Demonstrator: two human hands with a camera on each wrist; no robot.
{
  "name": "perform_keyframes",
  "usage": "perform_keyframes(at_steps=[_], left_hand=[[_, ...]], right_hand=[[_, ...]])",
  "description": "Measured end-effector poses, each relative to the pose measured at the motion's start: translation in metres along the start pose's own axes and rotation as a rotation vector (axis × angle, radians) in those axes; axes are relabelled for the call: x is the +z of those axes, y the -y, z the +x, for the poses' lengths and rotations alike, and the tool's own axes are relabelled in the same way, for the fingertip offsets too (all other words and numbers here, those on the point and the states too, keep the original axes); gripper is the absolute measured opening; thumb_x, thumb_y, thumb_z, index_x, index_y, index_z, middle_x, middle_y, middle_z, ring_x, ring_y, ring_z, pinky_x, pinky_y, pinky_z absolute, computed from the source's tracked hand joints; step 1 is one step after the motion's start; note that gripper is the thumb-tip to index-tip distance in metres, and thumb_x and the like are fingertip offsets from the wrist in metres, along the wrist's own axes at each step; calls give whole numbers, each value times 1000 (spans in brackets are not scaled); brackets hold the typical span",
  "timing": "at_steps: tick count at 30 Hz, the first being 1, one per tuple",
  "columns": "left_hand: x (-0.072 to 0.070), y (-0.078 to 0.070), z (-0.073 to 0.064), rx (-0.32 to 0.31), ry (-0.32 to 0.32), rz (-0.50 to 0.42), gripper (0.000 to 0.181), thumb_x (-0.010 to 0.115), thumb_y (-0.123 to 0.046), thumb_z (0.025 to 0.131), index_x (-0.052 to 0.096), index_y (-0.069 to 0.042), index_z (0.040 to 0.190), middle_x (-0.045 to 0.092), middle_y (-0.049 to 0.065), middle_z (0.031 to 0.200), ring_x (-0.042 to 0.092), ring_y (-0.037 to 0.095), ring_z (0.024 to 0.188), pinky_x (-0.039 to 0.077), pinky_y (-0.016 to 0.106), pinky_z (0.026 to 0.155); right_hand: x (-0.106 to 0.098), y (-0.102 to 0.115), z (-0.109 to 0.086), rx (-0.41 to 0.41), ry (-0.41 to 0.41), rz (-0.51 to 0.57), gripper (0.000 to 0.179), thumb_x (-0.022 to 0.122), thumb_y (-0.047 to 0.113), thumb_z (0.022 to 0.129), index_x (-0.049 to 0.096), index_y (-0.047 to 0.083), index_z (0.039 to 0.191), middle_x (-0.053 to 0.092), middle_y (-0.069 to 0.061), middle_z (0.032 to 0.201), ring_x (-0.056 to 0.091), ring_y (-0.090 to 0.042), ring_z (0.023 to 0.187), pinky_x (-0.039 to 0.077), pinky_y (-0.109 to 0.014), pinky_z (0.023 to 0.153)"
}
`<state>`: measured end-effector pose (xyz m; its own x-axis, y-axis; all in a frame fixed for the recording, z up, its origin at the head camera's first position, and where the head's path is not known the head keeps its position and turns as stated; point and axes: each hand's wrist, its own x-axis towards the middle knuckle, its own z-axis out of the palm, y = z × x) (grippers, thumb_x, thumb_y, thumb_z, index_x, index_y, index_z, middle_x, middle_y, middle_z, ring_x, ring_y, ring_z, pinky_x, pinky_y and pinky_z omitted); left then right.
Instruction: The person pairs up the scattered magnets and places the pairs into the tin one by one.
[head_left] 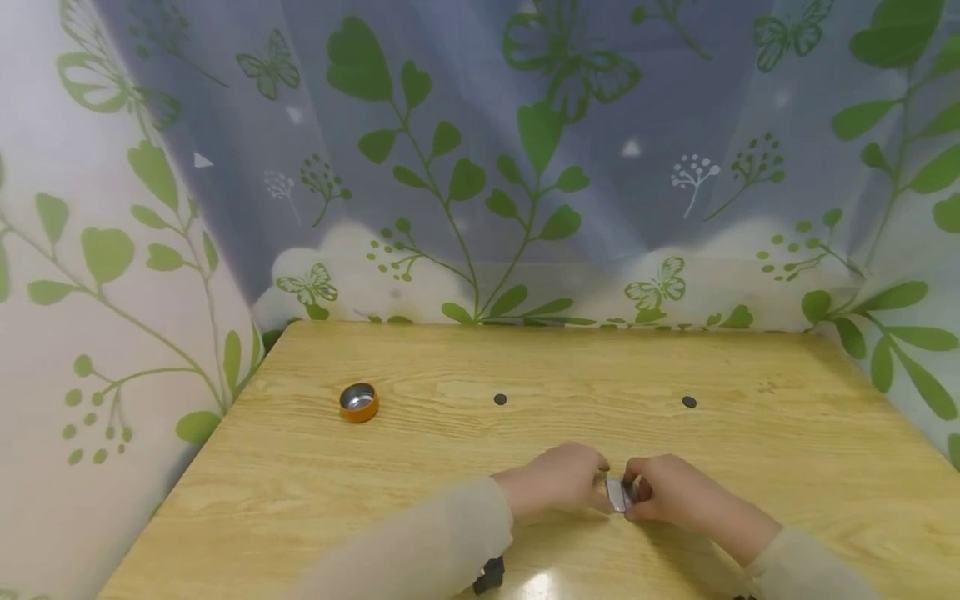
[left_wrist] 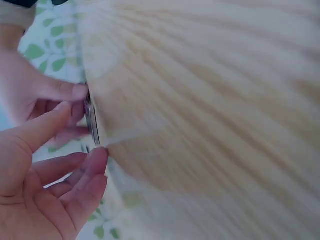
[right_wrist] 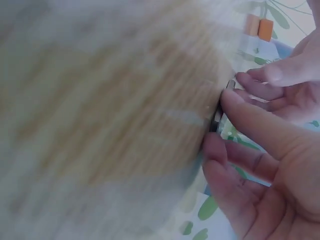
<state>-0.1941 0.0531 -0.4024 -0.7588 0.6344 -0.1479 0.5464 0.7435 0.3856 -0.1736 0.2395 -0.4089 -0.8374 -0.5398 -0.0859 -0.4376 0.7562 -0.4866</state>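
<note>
A small flat silver rectangle (head_left: pixel 616 495), its kind too small to tell, is just above or on the wooden table near the front. Its right part looks darker. My right hand (head_left: pixel 671 490) pinches it by the right side, with thumb and fingertip at opposite edges in the right wrist view. Close by on the left is my left hand (head_left: pixel 564 478), its fingers loosely bent. In the left wrist view, the left thumb (left_wrist: pixel 59 116) stands apart from the silver piece, while a fingertip lies at or against its end.
An orange bowl (head_left: pixel 359 403) with a metal inside stands at the left of the table (head_left: pixel 420 467). Two dark round discs (head_left: pixel 500 399) lie behind the hands, one mid-table and the other disc (head_left: pixel 689 402) to the right. A leaf-patterned curtain (head_left: pixel 465 208) hangs behind.
</note>
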Motion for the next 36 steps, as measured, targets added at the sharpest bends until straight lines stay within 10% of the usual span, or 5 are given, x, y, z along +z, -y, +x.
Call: perform_keyframes(at_steps=[7, 18, 28, 36], left_hand=[[-24, 56, -45, -10, -105, -220, 41, 69, -28, 85, 62, -6, 120, 64, 4, 109, 61, 11, 92, 48, 23, 76], [-67, 171, -128, -211, -531, -208, 58, 67, -21, 87, 43, 1, 135, 36, 26, 136, 33, 44, 124, 34, 58, 96], [-66, 239, -136, -472, -439, -388, 99, 71, -21, 83, -1, 15, 142, 14, 44, 139, 20, 57, 126, 23, 61, 101], [-70, 255, -123, -500, -382, -561, 71, 63, -22, 90, 25, 12, 140, 31, 39, 135, 33, 49, 124, 33, 54, 98]], right_hand=[[5, 7, -3, 94, -31, -113, 31, 81, 25, 71, 62, 7, 86, 50, 5, 77, 44, -7, 64, 42, -25, 57], [2, 3, 2, 119, -14, 3, 39, 83, 21, 69, 58, 5, 94, 54, 2, 83, 50, -13, 75, 45, -32, 65], [-8, -9, -1, 41, 27, 65, 28, 76, 21, 78, 61, 3, 93, 52, 4, 77, 45, -8, 68, 41, -27, 59], [-15, -16, -5, 52, 20, 180, 10, 61, 15, 90, 64, 5, 90, 59, 4, 81, 51, -5, 70, 45, -25, 58]])
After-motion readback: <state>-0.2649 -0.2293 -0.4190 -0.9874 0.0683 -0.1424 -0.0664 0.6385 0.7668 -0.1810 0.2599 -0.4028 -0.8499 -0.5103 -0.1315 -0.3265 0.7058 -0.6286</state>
